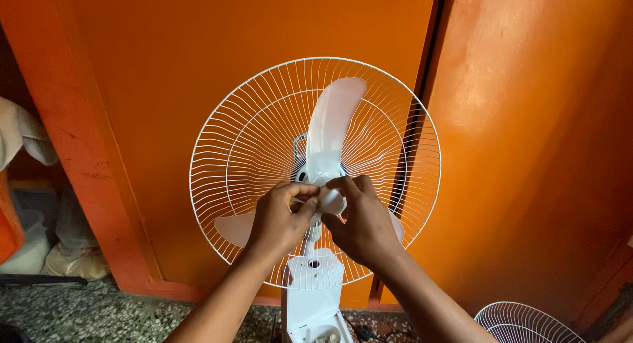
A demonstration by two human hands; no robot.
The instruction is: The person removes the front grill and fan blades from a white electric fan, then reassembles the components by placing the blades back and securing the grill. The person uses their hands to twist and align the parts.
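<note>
A white standing fan stands in front of an orange wall. Its rear wire guard (250, 128) is round and white, and a translucent white blade set (333, 122) sits on the hub, with one blade pointing up. My left hand (280, 218) and my right hand (361, 218) meet at the hub in the centre; the fingertips of both pinch the small white cap (330, 199) there. The white fan neck and control housing (313, 287) rise just below my hands.
A second white wire guard (521, 324) lies on the floor at the bottom right. Orange walls (527, 119) fill the background. At the left are a white cloth (20, 135) and sacks (72, 260) on a speckled floor (86, 313).
</note>
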